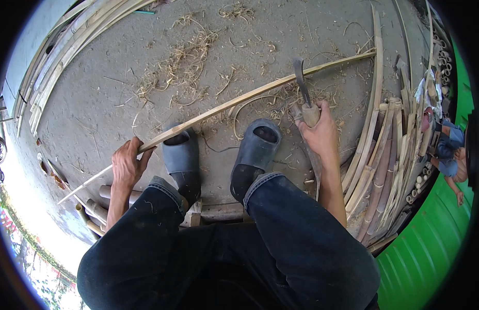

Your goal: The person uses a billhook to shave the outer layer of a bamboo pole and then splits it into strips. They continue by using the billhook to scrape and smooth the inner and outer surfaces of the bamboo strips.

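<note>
My left hand (128,162) is closed around a long pale bamboo strip (224,106), which runs slantwise from the lower left up to the upper right. In my right hand (320,129) is the wooden handle of a knife (301,82) with a dark, curved blade. The blade points away from me and crosses the strip right of its middle; whether the two touch I cannot tell. Below the strip are my feet in grey slippers (259,144), on a concrete floor (115,98).
Curly shavings (188,67) litter the floor ahead. Bamboo strips and poles (371,170) are piled at the right, beside a green ribbed surface (430,243). More long strips (69,57) lie at the upper left, short bamboo pieces (95,212) at the lower left. Another person (452,155) is at the far right.
</note>
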`<action>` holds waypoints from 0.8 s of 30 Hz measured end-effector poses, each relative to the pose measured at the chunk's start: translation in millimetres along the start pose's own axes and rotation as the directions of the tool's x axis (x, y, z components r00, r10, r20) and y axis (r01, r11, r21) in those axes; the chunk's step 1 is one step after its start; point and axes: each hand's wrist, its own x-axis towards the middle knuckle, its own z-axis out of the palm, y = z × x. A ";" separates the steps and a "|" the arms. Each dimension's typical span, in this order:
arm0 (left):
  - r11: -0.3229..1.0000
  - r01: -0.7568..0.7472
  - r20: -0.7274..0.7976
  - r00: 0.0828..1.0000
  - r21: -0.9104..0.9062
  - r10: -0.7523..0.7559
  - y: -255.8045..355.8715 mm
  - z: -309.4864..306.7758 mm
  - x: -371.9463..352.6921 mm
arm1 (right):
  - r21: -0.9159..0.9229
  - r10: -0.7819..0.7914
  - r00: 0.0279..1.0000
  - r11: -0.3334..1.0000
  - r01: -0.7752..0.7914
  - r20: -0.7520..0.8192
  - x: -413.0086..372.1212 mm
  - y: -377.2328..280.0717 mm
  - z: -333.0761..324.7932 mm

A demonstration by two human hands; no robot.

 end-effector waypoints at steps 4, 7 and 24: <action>0.998 0.003 0.005 1.000 -0.067 -0.003 -0.6 9.8 -4.5 | 0.065 0.049 0.999 0.997 -0.049 0.007 6.7 2.5 -15.8; 0.996 -0.006 0.006 1.000 -0.094 0.006 -2.7 14.3 -9.0 | 0.085 0.142 0.989 0.987 -0.138 -0.033 21.4 35.7 -24.8; 0.999 0.042 0.002 0.999 0.022 -0.042 -2.4 22.9 -12.2 | -0.075 0.217 0.976 0.974 -0.215 0.022 58.8 61.3 -37.1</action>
